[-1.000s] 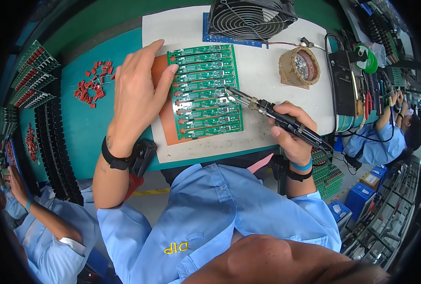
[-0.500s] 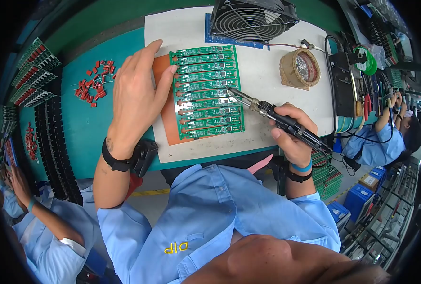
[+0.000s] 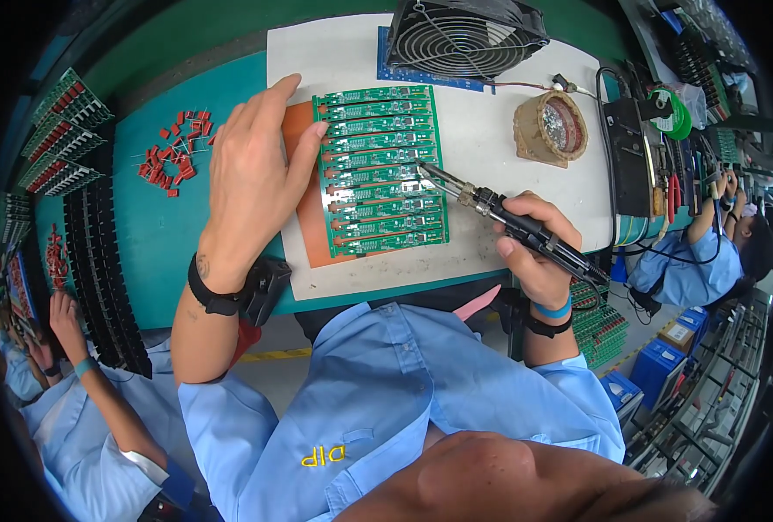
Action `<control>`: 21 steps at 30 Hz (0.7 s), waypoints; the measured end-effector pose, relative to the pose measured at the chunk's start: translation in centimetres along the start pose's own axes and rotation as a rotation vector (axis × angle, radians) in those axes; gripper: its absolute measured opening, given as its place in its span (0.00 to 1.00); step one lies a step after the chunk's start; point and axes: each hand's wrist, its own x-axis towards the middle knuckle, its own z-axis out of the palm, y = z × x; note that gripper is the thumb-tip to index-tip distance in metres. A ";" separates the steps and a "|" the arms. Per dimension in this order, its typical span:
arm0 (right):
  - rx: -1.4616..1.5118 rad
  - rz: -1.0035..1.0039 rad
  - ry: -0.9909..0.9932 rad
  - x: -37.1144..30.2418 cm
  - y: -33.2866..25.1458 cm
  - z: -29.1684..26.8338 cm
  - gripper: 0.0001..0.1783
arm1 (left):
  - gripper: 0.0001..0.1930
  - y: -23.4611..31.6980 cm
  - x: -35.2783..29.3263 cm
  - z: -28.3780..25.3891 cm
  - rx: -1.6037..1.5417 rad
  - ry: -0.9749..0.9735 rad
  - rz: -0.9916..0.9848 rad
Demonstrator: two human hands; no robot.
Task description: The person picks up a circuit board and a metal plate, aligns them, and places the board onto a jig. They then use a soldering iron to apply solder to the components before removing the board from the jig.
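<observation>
A green panel of circuit boards point(image 3: 382, 170) lies on an orange-brown sheet point(image 3: 304, 196) on a white mat point(image 3: 491, 130). My left hand point(image 3: 252, 183) rests flat on the sheet, fingertips pressing the panel's left edge. My right hand point(image 3: 534, 248) grips a black soldering iron point(image 3: 504, 217); its tip touches the right part of the panel near the middle rows.
A black fan point(image 3: 460, 35) stands behind the panel. A round tip-cleaner holder point(image 3: 552, 126) sits at the right. Red components point(image 3: 173, 152) lie scattered on the teal bench at left, beside racks of boards point(image 3: 60, 139). Other workers sit at left point(image 3: 82, 391) and right point(image 3: 717, 244).
The soldering iron tip has shifted slightly along the panel's right side. My left hand has stayed in place.
</observation>
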 end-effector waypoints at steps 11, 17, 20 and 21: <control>-0.052 -0.173 0.389 -3.4 2.3 -1.9 0.29 | 0.25 0.3 -0.1 -0.2 0.002 -0.005 0.002; -0.116 0.050 0.565 -3.4 2.5 -2.6 0.36 | 0.24 0.7 -0.1 -0.1 0.004 -0.026 0.029; -0.084 -0.200 0.414 -3.3 2.2 -2.2 0.33 | 0.23 0.8 -0.1 0.1 -0.004 -0.046 0.049; -0.083 -0.199 0.419 -3.0 1.9 -2.0 0.33 | 0.23 0.8 -0.1 0.2 -0.004 -0.052 0.056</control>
